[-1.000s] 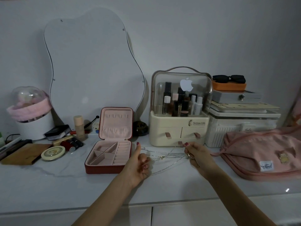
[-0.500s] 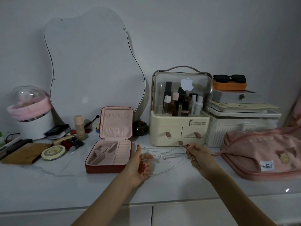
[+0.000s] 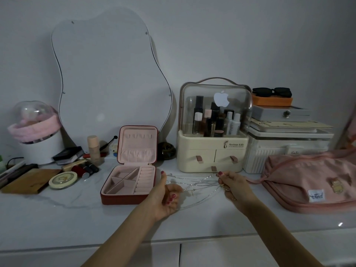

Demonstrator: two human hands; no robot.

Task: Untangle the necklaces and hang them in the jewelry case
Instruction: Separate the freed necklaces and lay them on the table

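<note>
Your left hand [image 3: 165,197] and right hand [image 3: 231,186] each pinch an end of the necklaces [image 3: 194,185], stretched crossed between them above the bench [image 3: 57,218]. Pull harder and the knot likely tightens. Bare bench lies beneath; the open jewelry case [image 3: 129,182] sits just left, the pink bag [image 3: 312,182] crowding right.

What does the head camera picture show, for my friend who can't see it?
Two hands, the left hand and the right hand, stretch thin tangled silver necklaces between them above a white counter. An open pink jewelry case sits just left of them, its lid upright.
</note>
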